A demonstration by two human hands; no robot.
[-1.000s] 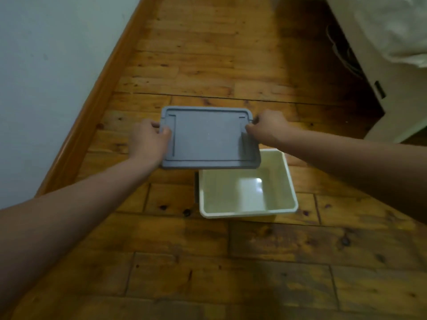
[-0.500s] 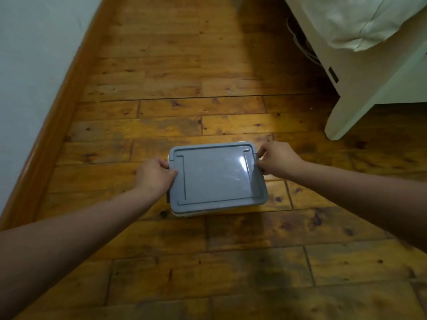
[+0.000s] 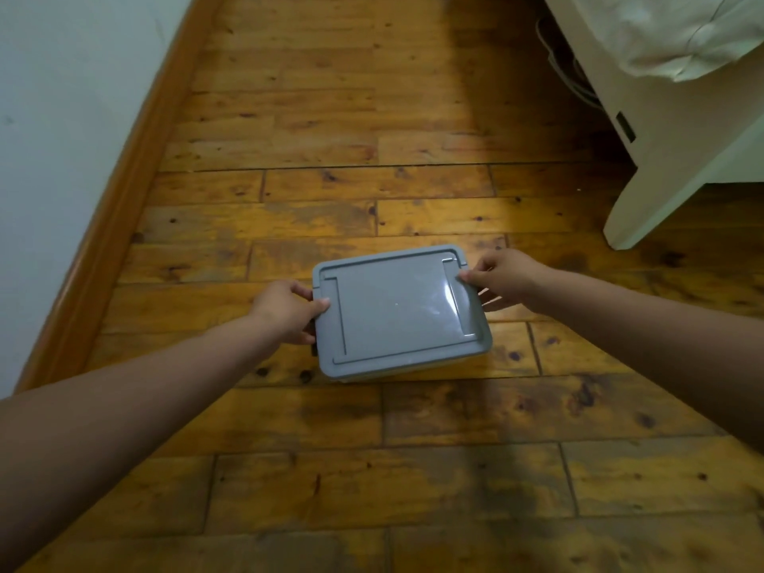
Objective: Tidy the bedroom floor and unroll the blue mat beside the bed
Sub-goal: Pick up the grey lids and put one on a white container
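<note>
No text, label, brand or number can be read on anything shown.

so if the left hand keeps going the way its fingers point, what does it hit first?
The left hand points right, already touching the grey lid at its left edge. The lid blocks it at once; the right hand is at the far edge.

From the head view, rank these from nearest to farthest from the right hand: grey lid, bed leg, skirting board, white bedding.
1. grey lid: touched by the right hand at its right edge.
2. bed leg: up and right, on the floor.
3. white bedding: top right corner.
4. skirting board: far left, along the wall.
</note>
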